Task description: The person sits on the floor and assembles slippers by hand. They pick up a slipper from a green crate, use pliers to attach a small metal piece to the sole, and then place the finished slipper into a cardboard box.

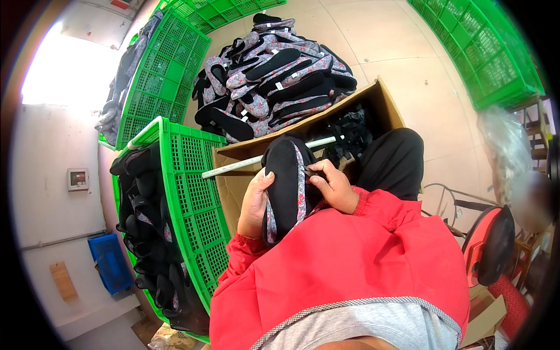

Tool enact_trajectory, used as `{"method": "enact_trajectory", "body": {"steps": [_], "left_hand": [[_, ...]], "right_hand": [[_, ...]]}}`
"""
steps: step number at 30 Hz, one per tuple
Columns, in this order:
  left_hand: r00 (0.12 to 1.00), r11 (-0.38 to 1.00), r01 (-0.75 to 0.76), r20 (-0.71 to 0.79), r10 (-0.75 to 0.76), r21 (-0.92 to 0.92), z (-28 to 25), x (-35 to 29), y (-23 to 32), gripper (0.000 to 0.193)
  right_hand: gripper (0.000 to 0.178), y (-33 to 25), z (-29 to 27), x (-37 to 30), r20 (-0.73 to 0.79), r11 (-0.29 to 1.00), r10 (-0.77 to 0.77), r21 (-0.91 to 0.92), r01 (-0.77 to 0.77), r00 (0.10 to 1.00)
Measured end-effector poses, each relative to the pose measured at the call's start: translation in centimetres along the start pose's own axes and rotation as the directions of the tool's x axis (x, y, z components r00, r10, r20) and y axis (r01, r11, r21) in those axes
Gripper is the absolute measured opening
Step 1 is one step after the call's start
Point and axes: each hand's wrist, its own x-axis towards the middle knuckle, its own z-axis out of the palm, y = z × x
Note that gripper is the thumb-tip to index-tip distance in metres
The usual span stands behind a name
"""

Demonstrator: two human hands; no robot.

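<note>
Two hands on one black slipper upper (286, 186) over the lap: the left hand (255, 204) cups its edge, the right hand (333, 188) pinches the floral trim. It looks light, soft and floppy; best gripped along the bound rim, above the cardboard box (373, 99).

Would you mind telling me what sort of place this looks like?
Probably a small footwear workshop. A heap of black and floral slippers lies on the floor, green plastic crates hold more, and the left hand and right hand work on one slipper over a cardboard box.
</note>
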Motion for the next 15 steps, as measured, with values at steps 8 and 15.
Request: {"method": "enact_trajectory", "body": {"steps": [8,15], "left_hand": [[1.000,0.999,-0.002,0.005,0.002,0.037,-0.03,-0.03,0.13,0.050],[1.000,0.999,0.005,-0.007,-0.005,0.047,-0.11,-0.04,0.15,0.046]], "right_hand": [[0.026,-0.05,0.04,0.18,-0.031,0.995,-0.043,-0.091,0.040,0.999],[0.024,-0.11,0.15,0.24,-0.038,0.995,-0.066,-0.078,0.063,0.997]]}}
